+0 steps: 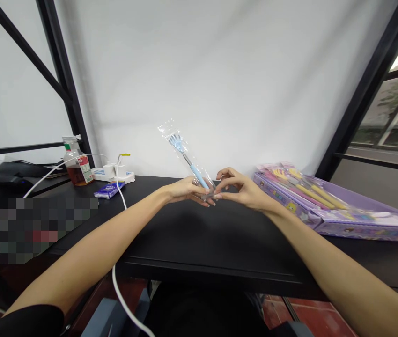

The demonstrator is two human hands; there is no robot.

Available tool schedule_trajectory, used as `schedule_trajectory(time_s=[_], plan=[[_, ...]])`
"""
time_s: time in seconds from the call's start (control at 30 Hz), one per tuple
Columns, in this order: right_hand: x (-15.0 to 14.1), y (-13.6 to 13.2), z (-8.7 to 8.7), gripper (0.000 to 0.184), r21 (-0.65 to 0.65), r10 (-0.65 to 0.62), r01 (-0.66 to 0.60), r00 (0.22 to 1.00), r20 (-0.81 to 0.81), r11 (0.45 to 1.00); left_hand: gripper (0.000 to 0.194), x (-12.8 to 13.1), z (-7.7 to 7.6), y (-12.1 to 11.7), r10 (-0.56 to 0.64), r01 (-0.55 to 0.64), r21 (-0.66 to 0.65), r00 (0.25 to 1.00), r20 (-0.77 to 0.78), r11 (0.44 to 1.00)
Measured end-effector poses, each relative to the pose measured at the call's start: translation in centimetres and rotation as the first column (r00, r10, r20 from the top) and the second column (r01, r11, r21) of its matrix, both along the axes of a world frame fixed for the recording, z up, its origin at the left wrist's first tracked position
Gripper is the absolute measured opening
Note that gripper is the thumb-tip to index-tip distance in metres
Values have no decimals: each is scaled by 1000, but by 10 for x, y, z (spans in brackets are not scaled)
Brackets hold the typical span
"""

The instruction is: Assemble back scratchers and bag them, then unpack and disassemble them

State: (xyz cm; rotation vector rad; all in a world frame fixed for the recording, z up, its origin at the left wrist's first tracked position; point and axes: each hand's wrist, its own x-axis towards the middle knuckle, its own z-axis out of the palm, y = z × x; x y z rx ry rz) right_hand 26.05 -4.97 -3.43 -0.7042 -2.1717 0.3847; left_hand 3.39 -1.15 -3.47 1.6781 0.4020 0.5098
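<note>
A small blue back scratcher (185, 154) in a clear plastic sleeve stands tilted up and to the left above the black table (199, 234). My left hand (188, 189) is closed round the lower end of its blue handle. My right hand (241, 189) pinches the bottom end of the sleeve with thumb and fingers, touching the left hand's fingertips. Both hands hover just over the table's middle.
A purple box (342, 210) with several packaged scratchers lies at the right. At the left stand a bottle of amber liquid (77, 166), a white power strip (113, 174) with a cable running toward me, and a small blue packet (109, 189). Black frame posts flank both sides.
</note>
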Motion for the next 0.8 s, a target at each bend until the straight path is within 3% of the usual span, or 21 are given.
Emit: schedule_trajectory(time_s=[0.23,0.37,0.5,0.7,0.8], plan=[[-7,7,-9,35,-222,-84,45,982,-168,974,39,3,-4,-3,-71,80,59,988,-135,995],[-6,8,-9,41,-388,-73,28,992,-102,921,40,2,-6,-1,-91,105,65,977,-194,992],[-4,7,-6,38,-376,-131,105,990,-43,921,41,-2,-2,0,-111,129,54,961,-255,990],[-5,3,-7,35,-439,-151,111,987,-57,891,36,2,-3,-1,120,-74,221,972,-202,972],[-6,1,-4,35,-461,-145,98,987,-68,882,33,5,-5,0,139,-98,219,974,-177,971]])
